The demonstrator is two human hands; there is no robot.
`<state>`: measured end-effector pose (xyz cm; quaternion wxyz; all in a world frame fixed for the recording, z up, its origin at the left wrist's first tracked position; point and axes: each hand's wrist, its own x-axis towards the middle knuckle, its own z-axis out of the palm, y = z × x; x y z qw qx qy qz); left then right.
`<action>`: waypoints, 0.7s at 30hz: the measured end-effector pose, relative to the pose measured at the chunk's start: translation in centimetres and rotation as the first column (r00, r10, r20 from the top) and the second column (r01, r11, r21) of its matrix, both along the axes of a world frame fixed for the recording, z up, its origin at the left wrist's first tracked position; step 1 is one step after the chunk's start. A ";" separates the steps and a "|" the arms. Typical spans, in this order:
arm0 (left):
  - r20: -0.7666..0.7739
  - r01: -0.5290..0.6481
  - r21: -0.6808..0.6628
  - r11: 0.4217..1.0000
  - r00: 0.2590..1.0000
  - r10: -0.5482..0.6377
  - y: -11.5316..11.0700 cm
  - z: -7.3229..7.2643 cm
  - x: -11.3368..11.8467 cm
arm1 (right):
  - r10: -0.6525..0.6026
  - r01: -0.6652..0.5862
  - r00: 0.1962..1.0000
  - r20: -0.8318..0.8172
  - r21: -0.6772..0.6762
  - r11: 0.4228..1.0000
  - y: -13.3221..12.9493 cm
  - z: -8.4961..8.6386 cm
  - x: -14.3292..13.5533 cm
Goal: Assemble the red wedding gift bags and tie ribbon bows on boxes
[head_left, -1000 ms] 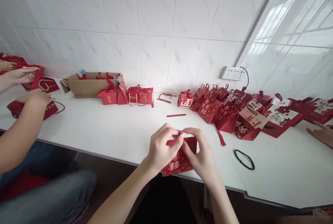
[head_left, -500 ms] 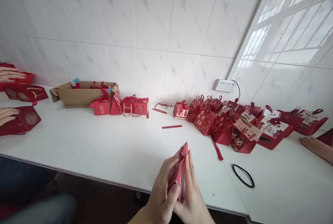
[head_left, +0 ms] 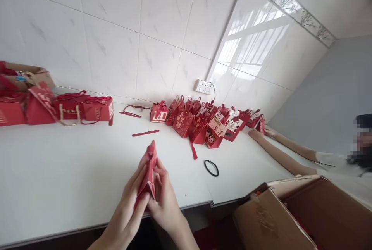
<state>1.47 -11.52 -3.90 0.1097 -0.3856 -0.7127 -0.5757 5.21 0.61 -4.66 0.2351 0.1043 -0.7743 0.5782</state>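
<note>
Above the table's front edge, a folded red gift box (head_left: 151, 168) stands narrow side toward me between my two hands. My left hand (head_left: 132, 193) grips its left side, with the thumb at the near edge. On its right side my right hand (head_left: 165, 195) presses it, fingers bent against the card. The box's lower part is partly hidden by my hands. Beyond it a flat red strip (head_left: 145, 133) lies on the white table (head_left: 72, 172), and a small red box with a ribbon bow (head_left: 159, 112) stands near the wall.
Several red gift boxes (head_left: 183, 122) crowd the back right, near a black loop (head_left: 211, 168). More red boxes (head_left: 98, 109) and a cardboard box (head_left: 43, 75) stand at left. A person's arms (head_left: 279, 153) reach in from the right above a large open carton (head_left: 261, 219).
The view has swung right, bringing the large carton and the other person's arms into sight. Both hands still hold the red box, and my right fingers have bent from straight.
</note>
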 end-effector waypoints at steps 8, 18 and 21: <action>-0.021 -0.057 -0.041 0.998 0.998 0.056 -0.1 -1.8 -0.6 | -0.007 0.009 1.000 0.015 -0.136 0.991 -0.2 0.0 -0.2; 0.018 0.060 -0.010 0.998 0.998 -0.060 -0.3 -1.3 -0.5 | -0.047 0.053 0.997 0.065 -0.101 0.993 0.8 0.2 0.0; 0.098 0.111 -0.038 0.993 0.989 -0.107 -1.5 -1.5 -0.9 | -0.048 0.064 0.995 0.093 -0.175 0.983 1.6 0.2 0.3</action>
